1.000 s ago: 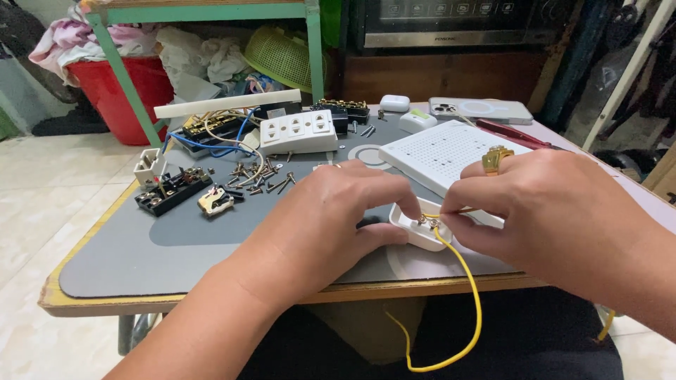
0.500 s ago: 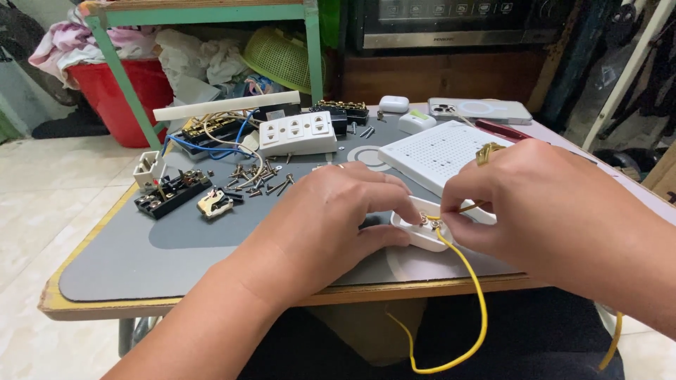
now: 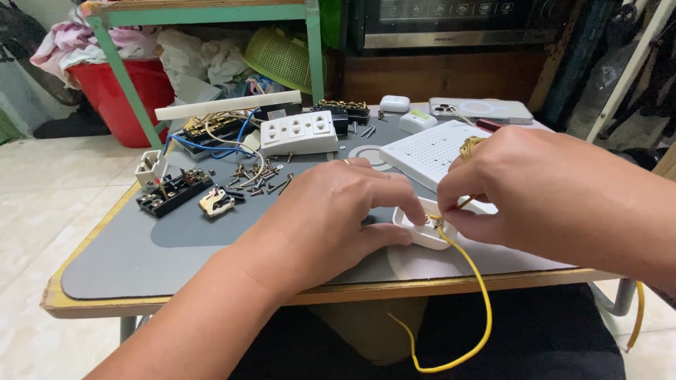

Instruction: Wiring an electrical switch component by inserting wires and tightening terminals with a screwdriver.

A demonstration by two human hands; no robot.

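Observation:
My left hand (image 3: 331, 218) lies palm down on the grey mat, its fingertips pressed against a small white plastic socket part (image 3: 422, 229) and holding it still. My right hand (image 3: 535, 186) is closed over the same part from the right, pinching a thin tool (image 3: 468, 202) whose tip meets the part's terminal. A yellow wire (image 3: 479, 295) runs from that terminal, loops down past the table's front edge and hangs in front of my lap. A ring shows on each hand.
On the grey mat (image 3: 141, 260): a white triple socket (image 3: 299, 132), loose screws (image 3: 257, 179), a black terminal block (image 3: 172, 193), a white perforated panel (image 3: 429, 151), a wired block (image 3: 211, 134), an earbud case (image 3: 394, 103) and a phone (image 3: 479, 109). A red bin (image 3: 120, 91) stands behind.
My right hand has shifted slightly left and lower over the white part, and the yellow wire's loop has swung a little. My left hand has stayed in place.

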